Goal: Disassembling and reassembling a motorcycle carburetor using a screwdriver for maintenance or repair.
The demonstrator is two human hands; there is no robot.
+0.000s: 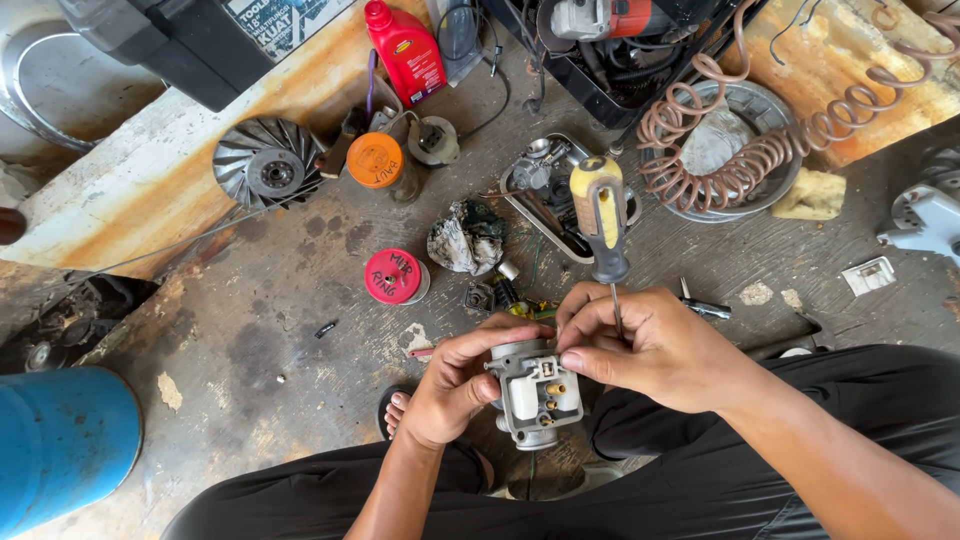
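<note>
The left hand (pixel 450 385) grips the small metal carburetor (pixel 535 392) by its side. It looks hard and heavy. The right hand (pixel 640 345) pinches a yellow-handled screwdriver (pixel 600 225).

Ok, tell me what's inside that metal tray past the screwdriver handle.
The metal tray holds small grey metal engine parts and a dark tool. The screwdriver in the right hand covers its right part, so what lies there cannot be seen.
</note>
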